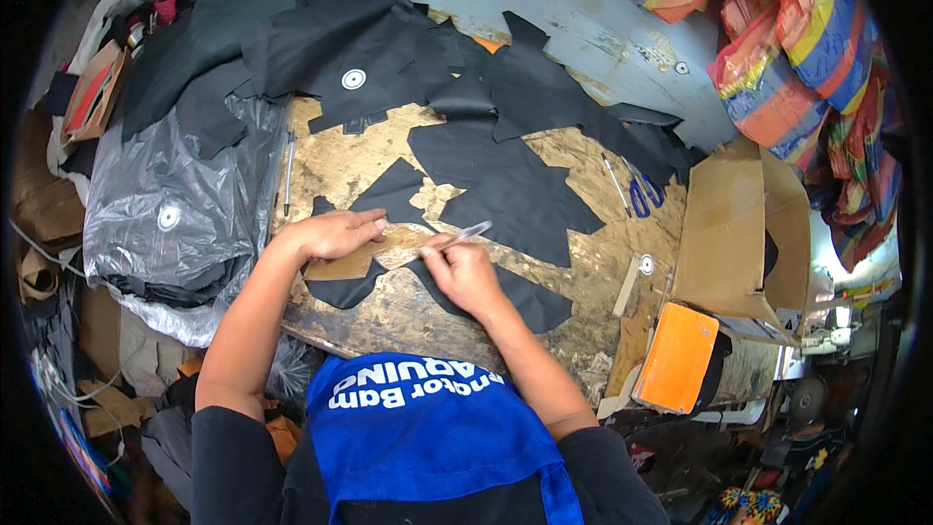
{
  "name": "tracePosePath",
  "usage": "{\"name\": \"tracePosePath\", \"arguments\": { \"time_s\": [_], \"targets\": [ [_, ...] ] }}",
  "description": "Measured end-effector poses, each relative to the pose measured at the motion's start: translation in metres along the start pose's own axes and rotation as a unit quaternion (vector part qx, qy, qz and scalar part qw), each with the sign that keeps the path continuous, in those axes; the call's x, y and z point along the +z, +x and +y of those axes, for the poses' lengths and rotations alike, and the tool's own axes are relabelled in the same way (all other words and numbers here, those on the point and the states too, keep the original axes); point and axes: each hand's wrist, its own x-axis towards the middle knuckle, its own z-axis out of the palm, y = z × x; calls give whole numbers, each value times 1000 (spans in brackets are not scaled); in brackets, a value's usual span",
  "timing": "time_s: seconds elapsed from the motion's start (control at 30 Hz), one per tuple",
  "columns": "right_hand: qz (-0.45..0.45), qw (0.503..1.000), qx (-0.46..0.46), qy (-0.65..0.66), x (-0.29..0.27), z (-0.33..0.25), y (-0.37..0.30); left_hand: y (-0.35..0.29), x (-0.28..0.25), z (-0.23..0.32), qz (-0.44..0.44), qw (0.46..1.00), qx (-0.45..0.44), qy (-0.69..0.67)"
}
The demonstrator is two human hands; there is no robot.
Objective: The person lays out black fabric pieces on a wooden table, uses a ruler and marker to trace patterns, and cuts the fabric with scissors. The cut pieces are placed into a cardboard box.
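Observation:
My left hand (338,233) lies flat with its fingers stretched out, pressing on a brown pattern piece (342,265). Beneath that piece is a black sheet (348,292) that looks like leather. Just right of it, my right hand (461,274) is closed round a clear pen (474,231), its tip hidden by the fingers. Under my right wrist stretches another black cut piece (530,303). A larger black offcut (510,199) with jagged edges lies beyond both hands.
Black sheets (330,39) cover the worktable's far side. A plastic-wrapped stack (175,204) stands left, beside another pen (289,173). To the right are blue-handled scissors (641,196), a cardboard box (724,233) and an orange pad (675,358). Colourful woven sacks (797,49) hang at far right.

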Motion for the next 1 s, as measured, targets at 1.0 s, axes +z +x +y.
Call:
{"name": "tracePosePath", "arguments": {
  "time_s": [1.0],
  "targets": [
    [89,996,16,-18,14,15,-11,-100,136,-22,413,905,-32,99]
  ]
}}
